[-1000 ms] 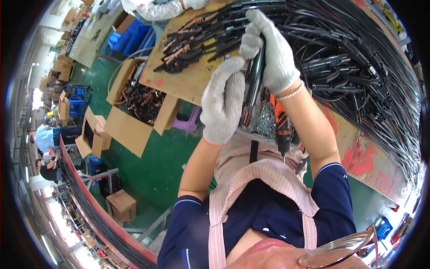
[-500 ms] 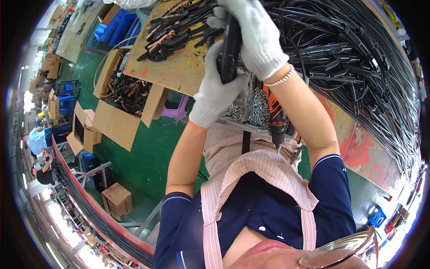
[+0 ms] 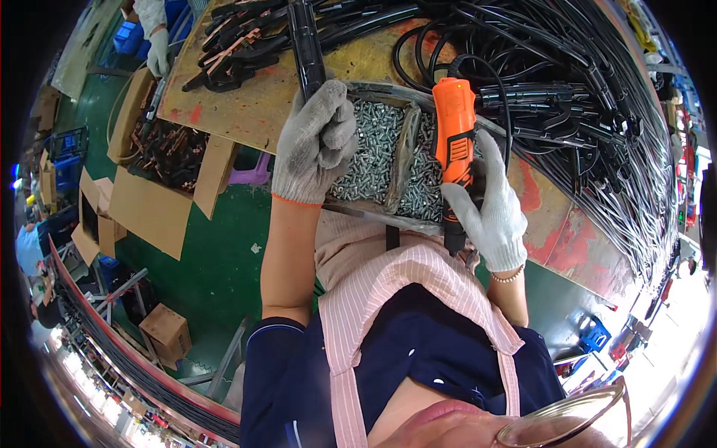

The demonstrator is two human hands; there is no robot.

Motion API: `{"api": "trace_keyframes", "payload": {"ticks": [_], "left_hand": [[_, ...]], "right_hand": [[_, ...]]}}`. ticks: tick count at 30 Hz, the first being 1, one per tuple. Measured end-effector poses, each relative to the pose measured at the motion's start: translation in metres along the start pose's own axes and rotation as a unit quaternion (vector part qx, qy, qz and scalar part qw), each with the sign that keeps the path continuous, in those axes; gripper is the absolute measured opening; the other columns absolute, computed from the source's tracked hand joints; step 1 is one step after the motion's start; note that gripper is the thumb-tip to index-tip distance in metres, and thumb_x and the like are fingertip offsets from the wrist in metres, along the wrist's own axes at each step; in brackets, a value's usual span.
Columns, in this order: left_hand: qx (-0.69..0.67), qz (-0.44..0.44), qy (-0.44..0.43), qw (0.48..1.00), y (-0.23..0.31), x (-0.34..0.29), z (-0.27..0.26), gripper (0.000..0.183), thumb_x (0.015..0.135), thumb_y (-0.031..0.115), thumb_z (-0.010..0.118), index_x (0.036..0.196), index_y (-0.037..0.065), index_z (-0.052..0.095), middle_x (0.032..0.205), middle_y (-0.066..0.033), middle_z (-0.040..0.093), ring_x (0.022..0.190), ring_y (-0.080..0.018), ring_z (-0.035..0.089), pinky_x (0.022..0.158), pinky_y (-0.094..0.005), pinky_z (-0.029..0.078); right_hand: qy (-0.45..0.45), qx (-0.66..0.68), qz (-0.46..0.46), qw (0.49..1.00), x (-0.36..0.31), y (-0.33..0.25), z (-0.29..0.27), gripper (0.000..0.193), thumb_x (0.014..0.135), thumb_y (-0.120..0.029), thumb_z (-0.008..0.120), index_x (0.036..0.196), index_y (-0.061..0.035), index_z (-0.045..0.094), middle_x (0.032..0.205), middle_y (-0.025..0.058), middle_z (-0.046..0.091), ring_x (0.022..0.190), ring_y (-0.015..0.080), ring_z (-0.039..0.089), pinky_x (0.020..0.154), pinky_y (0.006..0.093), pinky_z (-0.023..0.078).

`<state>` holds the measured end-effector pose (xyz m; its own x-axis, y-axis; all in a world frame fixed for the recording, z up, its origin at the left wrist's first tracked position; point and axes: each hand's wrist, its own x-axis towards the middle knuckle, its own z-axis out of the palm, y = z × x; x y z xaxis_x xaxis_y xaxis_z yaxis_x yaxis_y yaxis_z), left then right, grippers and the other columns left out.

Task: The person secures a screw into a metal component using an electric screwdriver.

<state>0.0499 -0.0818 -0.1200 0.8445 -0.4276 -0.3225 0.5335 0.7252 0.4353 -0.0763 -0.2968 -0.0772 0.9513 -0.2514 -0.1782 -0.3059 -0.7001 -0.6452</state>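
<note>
My left hand (image 3: 320,138), in a grey-white knit glove, is closed around the lower end of a black tubular handle (image 3: 305,45), which points up and away over the table. My gloved right hand (image 3: 489,209) is at the right side of an orange and black electric screwdriver (image 3: 453,112). Its thumb lies across the tool's lower body and its fingers lie along the far side; the palm contact is partly hidden. Under and beside the tool sits a tray (image 3: 358,205) of small silver screws (image 3: 373,142), split by a divider.
Black clamp-like parts with copper pieces (image 3: 231,48) lie at the table's far left. Black cables (image 3: 553,45) and more handles (image 3: 538,101) pile up at right. An open carton (image 3: 153,213) of copper parts stands left, where another person's gloved hand (image 3: 158,54) reaches in.
My right hand has left the black handle and come down to the screwdriver. My left hand keeps the handle, now held more to the left. Another person's hand has appeared at the carton.
</note>
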Motion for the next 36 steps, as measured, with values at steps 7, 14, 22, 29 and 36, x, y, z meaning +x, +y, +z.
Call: {"api": "trace_keyframes", "payload": {"ticks": [7, 14, 22, 29, 36], "left_hand": [[-0.034, 0.013, 0.002, 0.999, 0.0, -0.002, -0.002, 0.02, 0.099, 0.032, 0.055, 0.096, 0.012, 0.057, 0.067, -0.0017, 0.053, 0.043, -0.0071, 0.041, 0.033, -0.02, 0.03], [0.014, 0.017, -0.017, 1.0, -0.001, 0.0, -0.001, 0.034, 0.102, 0.038, 0.047, 0.124, 0.014, 0.056, 0.078, -0.0029, 0.049, 0.044, -0.007, 0.039, 0.035, -0.0207, 0.035], [0.077, 0.014, 0.076, 0.994, 0.002, -0.004, 0.007, 0.021, 0.101, 0.027, 0.054, 0.107, 0.007, 0.056, 0.065, -0.0017, 0.05, 0.042, -0.0065, 0.04, 0.034, -0.0211, 0.033], [0.086, 0.075, -0.002, 0.993, -0.003, 0.001, 0.001, 0.041, 0.088, 0.009, 0.069, 0.119, 0.002, 0.044, 0.058, -0.0008, 0.049, 0.041, -0.008, 0.044, 0.035, -0.0219, 0.036], [0.124, 0.068, 0.003, 0.99, -0.001, -0.004, 0.0, 0.02, 0.094, 0.008, 0.061, 0.112, 0.005, 0.054, 0.057, 0.0012, 0.044, 0.04, -0.0049, 0.038, 0.035, -0.0194, 0.032]], "right_hand": [[0.03, 0.172, 0.014, 0.985, 0.009, 0.01, 0.0, 0.094, 0.061, -0.01, 0.078, 0.145, -0.006, 0.036, 0.102, 0.01, 0.063, 0.088, 0.0177, 0.063, 0.077, 0.0299, 0.051], [0.015, 0.658, -0.262, 0.705, 0.036, -0.01, -0.045, 0.071, 0.08, -0.019, 0.073, 0.137, 0.0002, 0.035, 0.088, 0.0056, 0.047, 0.064, 0.0187, 0.054, 0.057, 0.0316, 0.052], [0.06, 0.712, -0.305, 0.63, 0.048, -0.051, -0.013, 0.048, 0.085, -0.014, 0.071, 0.126, -0.0106, 0.047, 0.084, 0.001, 0.054, 0.063, 0.0094, 0.052, 0.057, 0.0199, 0.048], [0.097, 0.641, -0.318, 0.692, 0.051, -0.045, 0.016, 0.055, 0.085, -0.006, 0.058, 0.136, -0.0099, 0.037, 0.074, 0.005, 0.049, 0.057, 0.0121, 0.045, 0.048, 0.0262, 0.044], [0.066, 0.621, -0.249, 0.74, 0.043, -0.049, 0.018, 0.037, 0.09, -0.014, 0.062, 0.123, -0.0138, 0.047, 0.075, -0.0007, 0.05, 0.063, 0.0124, 0.047, 0.061, 0.0224, 0.044]]}}
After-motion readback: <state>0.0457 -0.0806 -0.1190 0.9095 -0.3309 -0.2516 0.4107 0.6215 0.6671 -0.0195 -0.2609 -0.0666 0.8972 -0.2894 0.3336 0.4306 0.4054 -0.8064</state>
